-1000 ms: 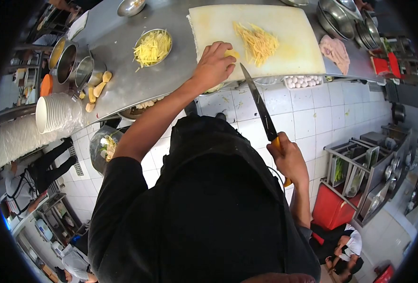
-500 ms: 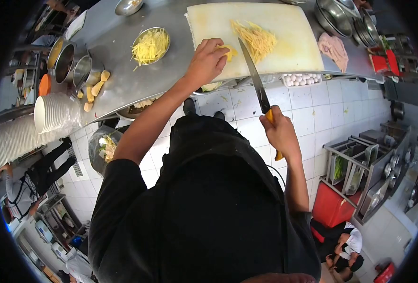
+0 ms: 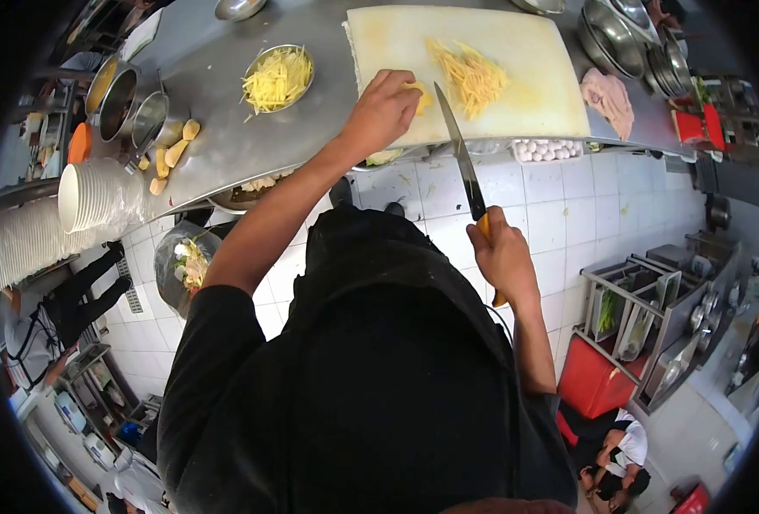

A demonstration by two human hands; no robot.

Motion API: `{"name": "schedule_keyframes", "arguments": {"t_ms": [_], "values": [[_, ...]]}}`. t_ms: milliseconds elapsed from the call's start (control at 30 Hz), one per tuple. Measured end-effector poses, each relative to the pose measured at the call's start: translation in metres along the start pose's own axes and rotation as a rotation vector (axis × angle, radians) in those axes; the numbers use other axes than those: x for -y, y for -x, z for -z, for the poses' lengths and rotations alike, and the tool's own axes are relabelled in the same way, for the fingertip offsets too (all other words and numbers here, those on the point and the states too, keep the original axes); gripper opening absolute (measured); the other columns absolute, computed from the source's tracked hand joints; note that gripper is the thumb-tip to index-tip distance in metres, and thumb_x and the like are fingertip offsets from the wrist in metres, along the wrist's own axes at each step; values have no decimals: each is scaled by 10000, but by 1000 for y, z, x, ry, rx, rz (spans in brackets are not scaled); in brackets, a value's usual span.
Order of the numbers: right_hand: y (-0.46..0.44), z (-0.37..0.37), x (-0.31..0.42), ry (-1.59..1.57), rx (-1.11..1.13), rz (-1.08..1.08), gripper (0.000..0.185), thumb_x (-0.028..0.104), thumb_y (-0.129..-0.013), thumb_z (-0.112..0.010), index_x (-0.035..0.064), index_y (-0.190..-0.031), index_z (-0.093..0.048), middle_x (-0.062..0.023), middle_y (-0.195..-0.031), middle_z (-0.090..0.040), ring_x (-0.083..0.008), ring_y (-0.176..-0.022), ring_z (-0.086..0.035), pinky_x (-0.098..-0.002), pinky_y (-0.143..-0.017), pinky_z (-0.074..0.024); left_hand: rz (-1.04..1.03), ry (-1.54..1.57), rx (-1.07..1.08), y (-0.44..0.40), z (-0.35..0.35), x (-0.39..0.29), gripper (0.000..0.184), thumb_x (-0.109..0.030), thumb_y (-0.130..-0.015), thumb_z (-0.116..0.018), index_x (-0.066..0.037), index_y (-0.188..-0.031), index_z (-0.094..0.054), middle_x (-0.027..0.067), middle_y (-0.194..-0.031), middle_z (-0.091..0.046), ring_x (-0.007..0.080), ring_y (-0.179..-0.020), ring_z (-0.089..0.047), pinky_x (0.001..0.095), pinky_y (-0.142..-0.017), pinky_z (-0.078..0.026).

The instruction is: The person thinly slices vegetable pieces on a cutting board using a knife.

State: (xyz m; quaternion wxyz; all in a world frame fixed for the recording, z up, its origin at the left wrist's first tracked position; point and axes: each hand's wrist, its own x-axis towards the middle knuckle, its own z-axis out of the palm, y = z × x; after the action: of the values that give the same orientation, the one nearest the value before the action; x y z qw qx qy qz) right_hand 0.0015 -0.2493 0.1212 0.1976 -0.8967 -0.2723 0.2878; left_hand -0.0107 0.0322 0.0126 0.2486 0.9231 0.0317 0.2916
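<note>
My left hand (image 3: 385, 110) is curled over a yellow vegetable piece (image 3: 422, 98), pressing it to the white cutting board (image 3: 379, 38) near its front edge. The kind of vegetable is unclear. In my right hand (image 3: 506, 259) is a long kitchen knife (image 3: 462, 154), gripped by its yellow handle. Its tip rests over the board just right of the piece, while most of the blade extends past the board's near edge. A heap of thin yellow strips (image 3: 469, 77) lies on the board beyond the knife. Similar strips fill a metal bowl (image 3: 309, 84) to the left.
Raw meat (image 3: 607, 101) lies right of the board, near stacked metal bowls (image 3: 609, 43). Left are peeled chunks (image 3: 176, 152), metal pots (image 3: 150, 120) and stacked white containers (image 3: 96, 197). Below the counter are eggs (image 3: 547, 150) and a waste bag (image 3: 169, 274). Other people are at both sides.
The knife has been drawn back a little toward my body with my right hand. My left hand stays on the yellow piece. The whole view has shifted slightly.
</note>
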Motion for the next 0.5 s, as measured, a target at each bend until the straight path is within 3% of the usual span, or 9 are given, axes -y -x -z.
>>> {"name": "schedule_keyframes", "arguments": {"t_ms": [233, 333, 500], "values": [[-33, 6, 10, -60, 34, 13, 243, 198, -964, -589, -7, -1018, -469, -314, -757, -637, -527, -770, -615, -576, -705, -475, -85, -28, 34, -1, -8, 8, 240, 41, -780, -623, 30, -1006, -705, 92, -1110, -625, 262, -1081, -558, 352, -959, -483], [-50, -1, 5, -94, 40, 9, 235, 209, -988, -561, 0, -1044, -467, -267, -691, -622, -486, -672, -614, -517, -633, -465, -98, -27, 22, -1, -9, 8, 275, 55, -762, -610, 39, -1023, -696, 93, -1110, -626, 261, -1095, -553, 348, -965, -479], [-56, 4, 19, -39, -1, 68, 238, 196, -982, -568, 5, -1067, -456, -299, -756, -640, -517, -749, -617, -565, -693, -473, -70, -52, 1, 2, -11, 8, 261, 33, -802, -616, 5, -1051, -691, 89, -1151, -627, 275, -1114, -566, 355, -956, -492]]}}
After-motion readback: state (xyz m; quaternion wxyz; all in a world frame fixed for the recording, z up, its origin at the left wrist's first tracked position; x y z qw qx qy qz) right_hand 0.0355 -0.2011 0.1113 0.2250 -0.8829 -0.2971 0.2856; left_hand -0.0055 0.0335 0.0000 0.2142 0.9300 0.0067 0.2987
